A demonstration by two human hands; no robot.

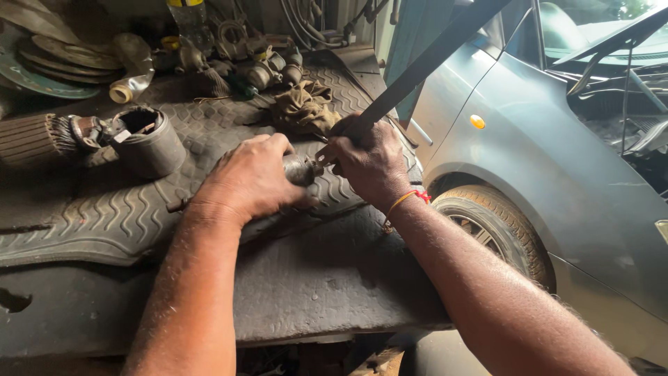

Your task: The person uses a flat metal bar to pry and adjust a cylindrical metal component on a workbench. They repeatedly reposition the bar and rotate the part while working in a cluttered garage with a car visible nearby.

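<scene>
Our left hand (250,177) wraps its fingers around the small grey metal cylinder (300,168), long axis pointing right; our right hand (369,161), touching it, grips a long dark flat bar (424,66).

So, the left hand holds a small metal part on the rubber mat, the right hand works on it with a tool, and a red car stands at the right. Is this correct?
Not quite: the car is grey-blue, not red, as the head view shows. The rest holds: the left hand holds a small metal part on the rubber mat, and the right hand works on it with a tool.
</scene>
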